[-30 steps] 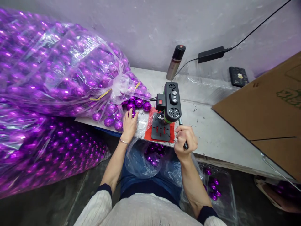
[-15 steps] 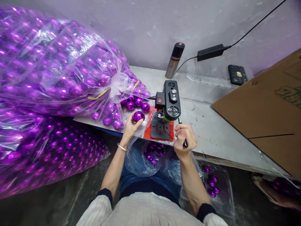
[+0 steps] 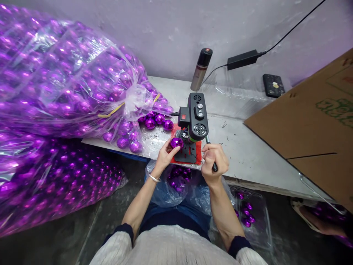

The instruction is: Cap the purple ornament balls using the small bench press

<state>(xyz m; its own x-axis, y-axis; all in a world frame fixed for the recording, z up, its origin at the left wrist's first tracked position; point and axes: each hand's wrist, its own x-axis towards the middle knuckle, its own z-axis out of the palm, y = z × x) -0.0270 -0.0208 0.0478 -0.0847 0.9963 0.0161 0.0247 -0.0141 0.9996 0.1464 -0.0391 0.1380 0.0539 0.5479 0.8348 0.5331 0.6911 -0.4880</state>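
My left hand (image 3: 164, 156) pinches a shiny purple ball (image 3: 175, 142) and holds it over the black base plate (image 3: 188, 153) of a small black bench drill (image 3: 196, 117). My right hand (image 3: 213, 161) is closed around the drill's black lever handle (image 3: 210, 156) on the machine's right side. The base plate rests on a red mat (image 3: 198, 157) at the front edge of the grey table (image 3: 248, 147). Several loose purple balls (image 3: 154, 120) lie just left of the drill.
Huge clear bags of purple balls (image 3: 60, 84) fill the left, one resting on the table. A smaller open bag of balls (image 3: 176, 180) sits on my lap. A spray can (image 3: 200, 69), power adapter (image 3: 242, 60), black device (image 3: 273, 85) and cardboard sheet (image 3: 306, 129) lie at the back and right.
My left hand picked a purple ball from the loose pile and carried it right, to under the drill head. My right hand stayed on the lever.
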